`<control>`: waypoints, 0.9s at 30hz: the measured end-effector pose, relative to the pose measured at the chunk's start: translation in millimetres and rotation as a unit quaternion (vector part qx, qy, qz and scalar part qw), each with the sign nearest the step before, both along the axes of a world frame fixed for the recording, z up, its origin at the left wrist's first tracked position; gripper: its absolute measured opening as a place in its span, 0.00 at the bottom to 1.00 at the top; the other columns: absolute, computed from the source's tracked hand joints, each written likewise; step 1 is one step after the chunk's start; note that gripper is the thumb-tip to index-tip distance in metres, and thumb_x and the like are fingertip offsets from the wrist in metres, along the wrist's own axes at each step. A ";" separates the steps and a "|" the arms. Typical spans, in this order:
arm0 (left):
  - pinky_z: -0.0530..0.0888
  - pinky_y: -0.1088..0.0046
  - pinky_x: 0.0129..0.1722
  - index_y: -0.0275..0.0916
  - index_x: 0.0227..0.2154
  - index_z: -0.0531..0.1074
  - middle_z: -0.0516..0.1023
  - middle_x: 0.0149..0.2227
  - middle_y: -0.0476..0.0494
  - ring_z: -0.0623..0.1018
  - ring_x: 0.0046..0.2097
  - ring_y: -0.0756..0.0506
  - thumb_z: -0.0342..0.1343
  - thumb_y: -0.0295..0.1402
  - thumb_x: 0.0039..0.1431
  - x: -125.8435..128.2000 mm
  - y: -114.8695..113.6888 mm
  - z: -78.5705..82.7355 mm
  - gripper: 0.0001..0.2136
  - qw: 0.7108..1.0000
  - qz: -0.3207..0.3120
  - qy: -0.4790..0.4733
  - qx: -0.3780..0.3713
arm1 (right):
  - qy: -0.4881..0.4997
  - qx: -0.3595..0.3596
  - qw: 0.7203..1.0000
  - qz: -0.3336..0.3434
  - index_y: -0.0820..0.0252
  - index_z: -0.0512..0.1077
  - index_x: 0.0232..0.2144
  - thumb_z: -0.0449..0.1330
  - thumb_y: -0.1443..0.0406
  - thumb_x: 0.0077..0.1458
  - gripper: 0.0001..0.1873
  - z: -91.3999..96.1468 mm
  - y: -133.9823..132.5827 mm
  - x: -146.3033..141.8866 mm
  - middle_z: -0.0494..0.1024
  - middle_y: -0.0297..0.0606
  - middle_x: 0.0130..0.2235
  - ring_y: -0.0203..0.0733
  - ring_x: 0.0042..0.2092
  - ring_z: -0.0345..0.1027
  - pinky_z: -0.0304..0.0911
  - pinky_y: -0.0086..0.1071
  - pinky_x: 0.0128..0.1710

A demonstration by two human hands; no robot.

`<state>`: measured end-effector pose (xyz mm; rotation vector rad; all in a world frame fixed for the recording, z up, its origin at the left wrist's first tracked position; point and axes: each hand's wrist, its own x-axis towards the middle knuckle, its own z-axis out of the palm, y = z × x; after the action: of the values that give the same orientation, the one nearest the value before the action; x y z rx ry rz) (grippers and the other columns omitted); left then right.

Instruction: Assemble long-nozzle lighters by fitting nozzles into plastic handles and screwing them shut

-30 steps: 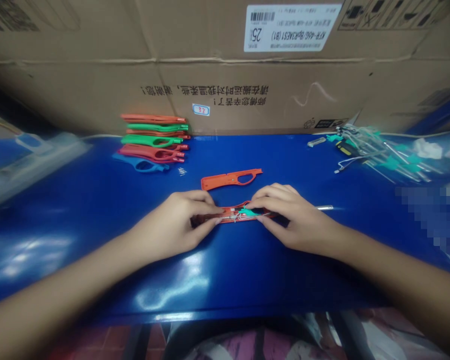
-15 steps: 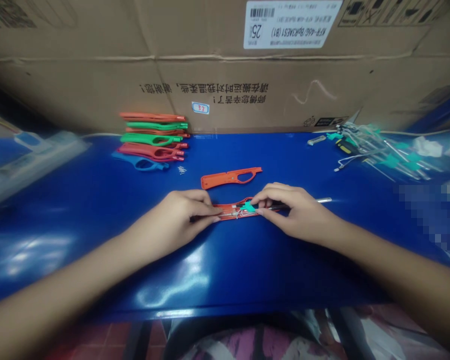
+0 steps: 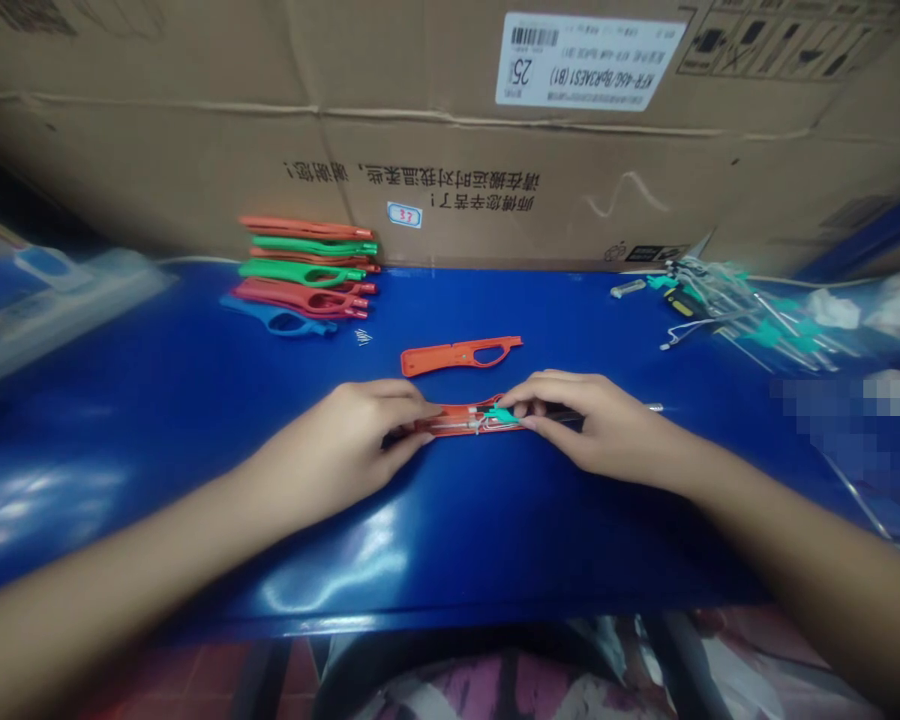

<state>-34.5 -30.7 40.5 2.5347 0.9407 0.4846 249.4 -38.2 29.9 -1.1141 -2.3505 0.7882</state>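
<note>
An orange lighter casing half (image 3: 456,418) lies open side up on the blue table, in front of me. My left hand (image 3: 360,425) pinches its left end between thumb and fingers. A green trigger (image 3: 502,416) sits in the casing's handle opening, with white wires and a slim clear or metal part beside it. On that trigger and the casing's right end, my right hand (image 3: 596,420) has its thumb and fingertips closed. Past its knuckles pokes the tip of a metal tube (image 3: 655,407). Just behind lies the matching orange casing half (image 3: 435,360), hollow side up.
Orange, green, red and blue casings (image 3: 300,290) are stacked at the back left, near tiny metal pieces (image 3: 361,338). Metal tubes with green triggers (image 3: 772,315) and a yellow-black tool (image 3: 679,302) heap at the back right. A cardboard box (image 3: 420,140) walls the rear; a power strip (image 3: 67,300) lies left.
The green trigger sits slightly lower in the casing. My right hand covers a little more of the metal tube. My left hand keeps its hold, and the view has shifted slightly.
</note>
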 end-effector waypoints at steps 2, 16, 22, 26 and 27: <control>0.79 0.67 0.44 0.38 0.45 0.80 0.82 0.41 0.42 0.81 0.41 0.45 0.56 0.29 0.65 -0.7 1.7 -1.5 0.10 1.000 0.006 -0.005 0.011 | -0.008 0.004 1.000 0.000 0.55 0.75 0.47 0.57 0.71 0.62 0.14 0.7 0.3 0.8 0.79 0.37 0.41 0.37 0.37 0.71 0.67 0.31 0.39; 0.78 0.69 0.42 0.37 0.43 0.82 0.81 0.40 0.42 0.81 0.39 0.46 0.57 0.29 0.65 -1.7 6.2 -5.6 0.09 1.000 0.002 -0.017 0.019 | -0.138 0.172 0.974 0.054 0.54 0.70 0.59 0.56 0.64 0.65 0.21 4.3 -9.7 -2.6 0.68 0.50 0.60 0.53 0.59 0.63 0.63 0.50 0.56; 0.79 0.70 0.42 0.38 0.42 0.82 0.82 0.40 0.43 0.82 0.39 0.46 0.57 0.29 0.65 -2.1 5.7 -5.3 0.09 1.000 0.007 -0.017 0.022 | -0.179 0.177 0.964 0.089 0.50 0.68 0.62 0.57 0.63 0.65 0.23 5.0 -10.9 -1.5 0.56 0.50 0.70 0.60 0.66 0.56 0.59 0.60 0.60; 0.79 0.70 0.41 0.38 0.40 0.81 0.82 0.39 0.43 0.82 0.39 0.46 0.57 0.30 0.65 -2.1 6.6 -6.4 0.08 1.000 0.008 -0.020 0.021 | -0.177 0.156 0.968 0.090 0.48 0.66 0.64 0.57 0.62 0.65 0.25 3.6 -11.2 0.4 0.52 0.49 0.72 0.61 0.69 0.53 0.58 0.61 0.61; 0.79 0.70 0.41 0.38 0.40 0.82 0.82 0.39 0.43 0.82 0.39 0.46 0.57 0.30 0.65 -2.1 6.9 -6.6 0.08 1.000 0.007 -0.020 0.021 | -0.179 0.154 0.967 0.095 0.48 0.66 0.64 0.57 0.63 0.66 0.25 3.5 -11.2 0.7 0.51 0.49 0.72 0.60 0.69 0.53 0.56 0.62 0.62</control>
<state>-36.5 -23.8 33.8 2.5472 0.9440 0.5628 250.1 -49.4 33.5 -0.9705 -2.7908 0.2751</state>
